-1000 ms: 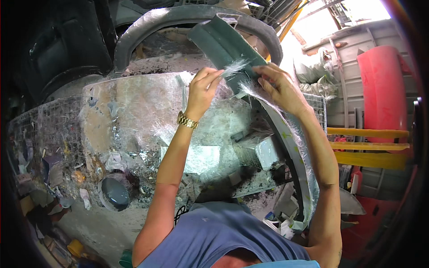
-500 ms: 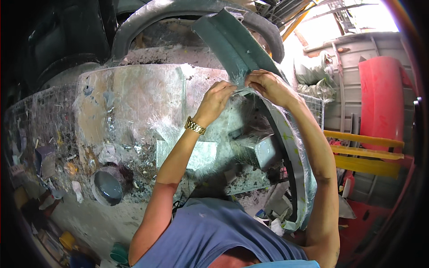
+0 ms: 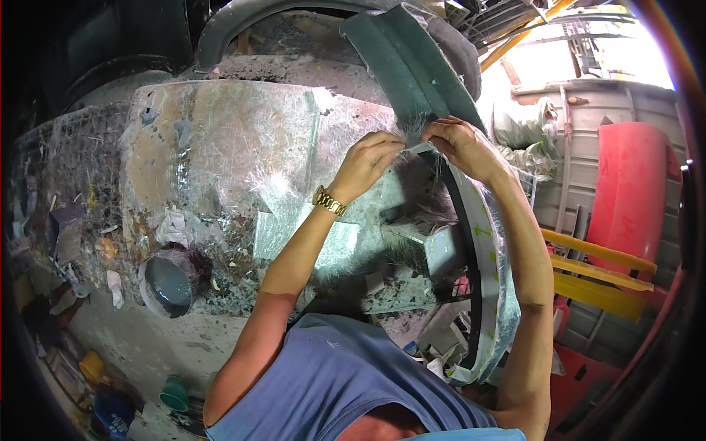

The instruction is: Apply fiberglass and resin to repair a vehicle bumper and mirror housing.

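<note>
My left hand [image 3: 370, 163], wearing a gold watch [image 3: 329, 201] at the wrist, pinches one end of a small whitish strip of fibreglass mat [image 3: 420, 148]. At the other end, my right hand [image 3: 462, 149] pinches it too, thumb and fingers pressed together. The strip hangs over a long curved part, whose upper stretch is a dark green-grey panel [image 3: 415, 70]. Loose fibres stick up beside my fingers. Lower down, the curved part's pale band [image 3: 482, 242] with yellow-green marks bends toward my body beneath my right forearm, clear film or fibre along its outer edge.
Cut fibreglass sheets [image 3: 331, 239] lie on the stained worktable [image 3: 243, 132]. A round bucket of grey liquid [image 3: 169, 283] stands at its near left. A grey arch-shaped part [image 3: 213, 44] lies at the back. Yellow bars [image 3: 599, 251] and a red panel [image 3: 632, 191] are at right.
My hands have drawn slightly apart, and more of the strip shows between them. The whole view has shifted a little.
</note>
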Available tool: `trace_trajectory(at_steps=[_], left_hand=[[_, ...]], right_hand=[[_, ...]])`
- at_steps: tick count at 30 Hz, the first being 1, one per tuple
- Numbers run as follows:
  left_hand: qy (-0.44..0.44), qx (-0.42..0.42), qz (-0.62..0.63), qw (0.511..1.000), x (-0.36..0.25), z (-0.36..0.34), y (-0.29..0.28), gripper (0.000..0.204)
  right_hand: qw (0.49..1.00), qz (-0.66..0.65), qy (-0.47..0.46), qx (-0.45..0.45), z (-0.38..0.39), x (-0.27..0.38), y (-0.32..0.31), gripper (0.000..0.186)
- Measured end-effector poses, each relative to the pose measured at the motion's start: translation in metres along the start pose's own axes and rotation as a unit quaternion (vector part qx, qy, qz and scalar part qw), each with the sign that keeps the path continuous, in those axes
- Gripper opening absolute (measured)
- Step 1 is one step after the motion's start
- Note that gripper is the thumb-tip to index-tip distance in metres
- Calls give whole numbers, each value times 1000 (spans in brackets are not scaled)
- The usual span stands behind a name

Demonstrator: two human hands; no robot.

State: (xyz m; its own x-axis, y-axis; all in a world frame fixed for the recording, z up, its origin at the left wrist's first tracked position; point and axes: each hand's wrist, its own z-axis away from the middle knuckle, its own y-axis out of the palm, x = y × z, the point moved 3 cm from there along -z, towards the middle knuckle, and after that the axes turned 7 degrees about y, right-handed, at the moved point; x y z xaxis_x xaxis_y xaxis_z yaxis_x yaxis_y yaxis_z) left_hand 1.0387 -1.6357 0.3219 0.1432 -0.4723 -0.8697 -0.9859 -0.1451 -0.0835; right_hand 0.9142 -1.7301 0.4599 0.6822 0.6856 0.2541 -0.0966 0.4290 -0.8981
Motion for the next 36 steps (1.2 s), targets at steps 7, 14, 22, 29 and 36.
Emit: trace_trajectory(at_steps=[7, 14, 22, 29, 36], left_hand=[[14, -6, -32, 999, 5, -5, 8, 16], [-5, 28, -18, 999, 8, -8, 8, 17], [1, 31, -26, 999, 0, -8, 10, 26], [-17, 41, 70, 997, -22, -10, 27, 48], [-44, 42, 34, 998, -23, -13, 32, 47]], right_hand=[[999, -18, -11, -27, 3, -2, 2, 12], [999, 7, -7, -49, 6, 3, -15, 29], [997, -68, -25, 8, 18, 10, -2, 39], [987, -122, 9, -99, 34, 4, -17, 46], [975, -168, 81, -121, 82, -6, -61, 42]])
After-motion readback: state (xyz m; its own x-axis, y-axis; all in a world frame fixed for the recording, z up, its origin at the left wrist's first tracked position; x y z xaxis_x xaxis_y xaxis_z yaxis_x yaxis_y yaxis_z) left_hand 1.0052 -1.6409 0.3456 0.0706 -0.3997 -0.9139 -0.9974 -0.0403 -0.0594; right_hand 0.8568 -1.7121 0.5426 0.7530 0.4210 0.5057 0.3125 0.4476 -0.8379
